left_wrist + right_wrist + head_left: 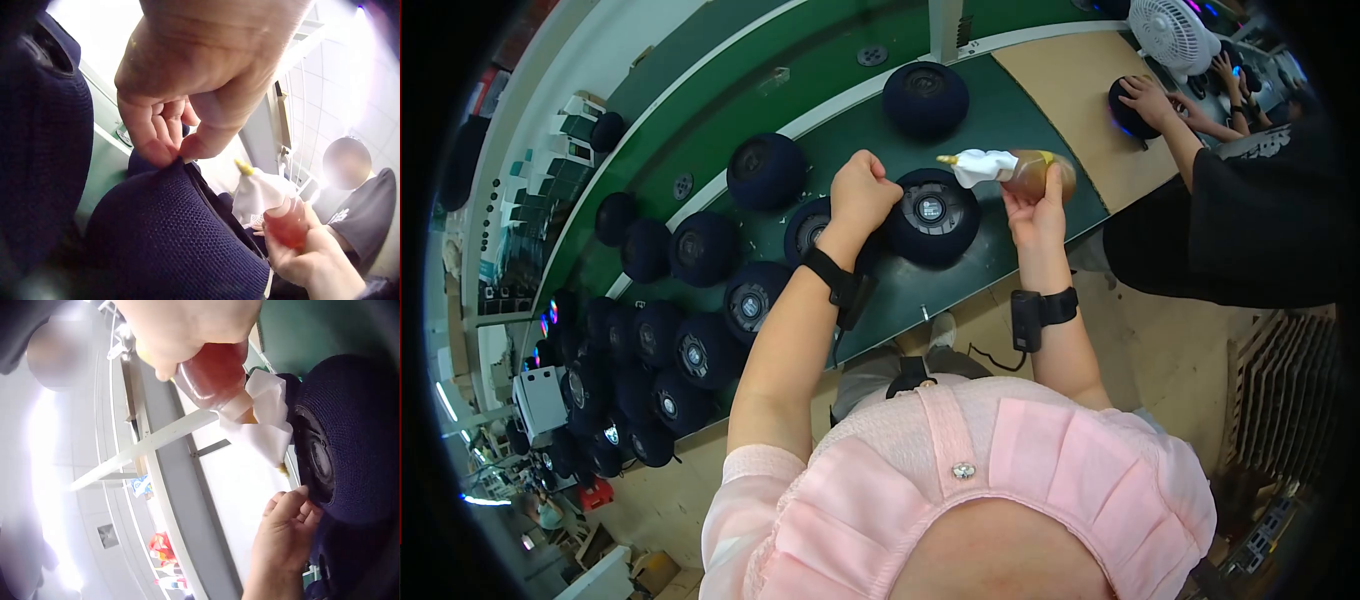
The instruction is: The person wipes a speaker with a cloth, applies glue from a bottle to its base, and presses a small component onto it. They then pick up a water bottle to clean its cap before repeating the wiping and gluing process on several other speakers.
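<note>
A round navy fabric-covered device point(932, 217) lies on the green table with its dark hard face up. At its left edge, my left hand point(863, 203) pinches the fabric rim between thumb and forefinger; the left wrist view shows the pinch on the navy fabric point(175, 231) closely. My right hand point(1037, 215) grips a bottle of amber-red liquid point(1030, 172), held sideways above the device's right side. White paper or cloth point(983, 166) wraps the bottle's neck, and a yellowish tip point(283, 470) sticks out of it, close to the rim but apart from it.
Several similar navy devices point(767, 172) stand on the green table point(1000, 110) behind and to the left, with many more at far left. On the right are a brown board point(1065, 90), a white fan point(1170, 35) and another person's hands on a device.
</note>
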`<state>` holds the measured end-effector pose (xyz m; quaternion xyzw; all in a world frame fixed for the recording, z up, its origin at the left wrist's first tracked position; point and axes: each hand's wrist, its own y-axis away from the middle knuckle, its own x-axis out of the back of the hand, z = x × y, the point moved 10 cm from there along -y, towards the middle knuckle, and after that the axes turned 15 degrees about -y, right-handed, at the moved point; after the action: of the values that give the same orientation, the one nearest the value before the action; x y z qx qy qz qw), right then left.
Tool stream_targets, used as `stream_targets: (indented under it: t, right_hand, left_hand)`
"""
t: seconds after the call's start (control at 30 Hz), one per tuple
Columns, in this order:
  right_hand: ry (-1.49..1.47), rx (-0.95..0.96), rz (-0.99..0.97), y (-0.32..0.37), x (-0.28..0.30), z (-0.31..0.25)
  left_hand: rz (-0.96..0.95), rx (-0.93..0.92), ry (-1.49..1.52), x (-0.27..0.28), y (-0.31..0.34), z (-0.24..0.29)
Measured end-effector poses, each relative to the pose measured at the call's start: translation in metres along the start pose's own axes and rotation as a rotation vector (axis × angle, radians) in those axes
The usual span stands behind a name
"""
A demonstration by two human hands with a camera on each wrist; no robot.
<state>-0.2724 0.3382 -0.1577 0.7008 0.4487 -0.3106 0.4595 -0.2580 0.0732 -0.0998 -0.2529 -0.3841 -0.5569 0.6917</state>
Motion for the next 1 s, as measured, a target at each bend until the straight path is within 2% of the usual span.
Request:
stream_targets:
  t: [0.07,0.1,0.2,0.37,0.43,0.47,0.53,0.67,0.73,0.8,0.83,0.9,0.93,1.0]
  right_hand:
    - [-0.119,-0.139,0.224,0.008,0.017,0.016]
    - [-0.169,-0.222,0.227,0.011,0.018,0.021]
    - [-0.236,-0.308,0.285,0.021,0.02,0.024]
    - [-0.188,-0.306,0.216,0.033,0.02,0.009]
    - [-0.162,-0.287,0.216,0.036,0.021,0.003]
    - [-0.138,-0.236,0.221,0.036,0.023,-0.003]
    - [-0.114,-0.183,0.218,0.035,0.026,-0.01]
    - [-0.035,-0.048,0.102,0.02,0.028,-0.026]
    - [-0.001,0.007,0.065,0.017,0.024,-0.032]
    - [0.08,0.158,-0.02,0.018,0.008,-0.047]
    - [0.081,0.153,-0.019,0.018,0.004,-0.046]
    - [0.129,0.293,-0.12,0.025,-0.022,-0.054]
    - [0.129,0.289,-0.117,0.023,-0.023,-0.051]
    - [0.231,0.413,-0.257,0.022,-0.041,-0.053]
  left_hand:
    - [0.014,0.005,-0.081,0.001,0.008,0.004]
    - [0.015,0.033,-0.117,0.001,0.012,0.004]
    - [0.01,0.077,-0.181,-0.001,0.019,0.004]
    - [-0.042,0.06,-0.26,0.001,0.019,0.015]
    - [0.065,-0.136,-0.193,0.004,0.01,0.029]
    - [0.067,-0.141,-0.192,0.003,0.007,0.031]
    - [0.11,-0.463,-0.206,0.0,0.012,0.067]
    - [-0.042,-0.567,-0.294,-0.022,0.003,0.076]
    - [-0.026,-0.608,-0.303,-0.02,0.002,0.079]
    - [0.011,-0.731,-0.4,-0.02,0.006,0.087]
    - [0.01,-0.726,-0.401,-0.02,0.006,0.085]
    - [-0.032,-0.535,-0.2,-0.01,-0.003,0.071]
    - [-0.034,-0.531,-0.201,-0.011,-0.005,0.066]
    - [-0.204,-0.284,0.141,-0.021,-0.02,0.031]
